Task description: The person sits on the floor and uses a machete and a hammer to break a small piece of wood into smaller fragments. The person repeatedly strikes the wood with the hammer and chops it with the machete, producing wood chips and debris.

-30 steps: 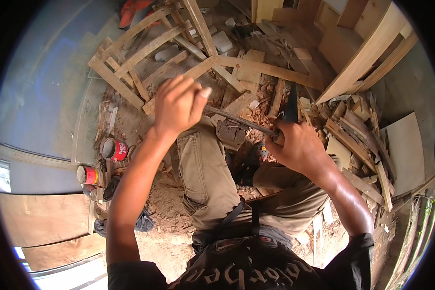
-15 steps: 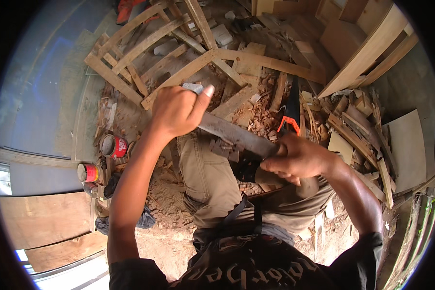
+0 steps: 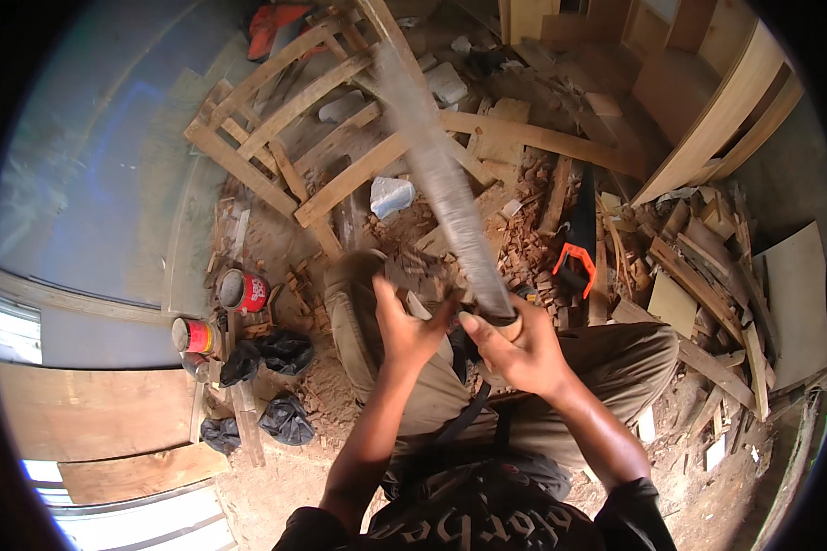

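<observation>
A machete [image 3: 452, 188] with a long grey blade rises from my lap toward the far left, blurred by motion. My right hand [image 3: 526, 351] is wrapped round its pale handle [image 3: 504, 338], near the base of the blade. Just to the left is my left hand [image 3: 408, 332], with fingers apart and nothing seen in it. Its right-hand fingers come close to the handle; whether they touch is unclear. Beyond my hands, a whitish-blue lump [image 3: 391, 196] lies on the debris. My bent knees [image 3: 616, 367] are under and beside the hands.
A wooden frame [image 3: 358, 179] lies across the far side. An orange-handled saw [image 3: 576, 262] rests on wood chips at right, beside a scrap-wood pile [image 3: 708, 275]. At left stand two cans, one red [image 3: 243, 290], near black plastic bags [image 3: 286, 418]. A wooden cabinet [image 3: 726, 110] stands far right.
My left hand has let go of the blade's far end and come down beside the handle. The machete has swung from lying across my lap to pointing away. The whitish-blue lump is now uncovered.
</observation>
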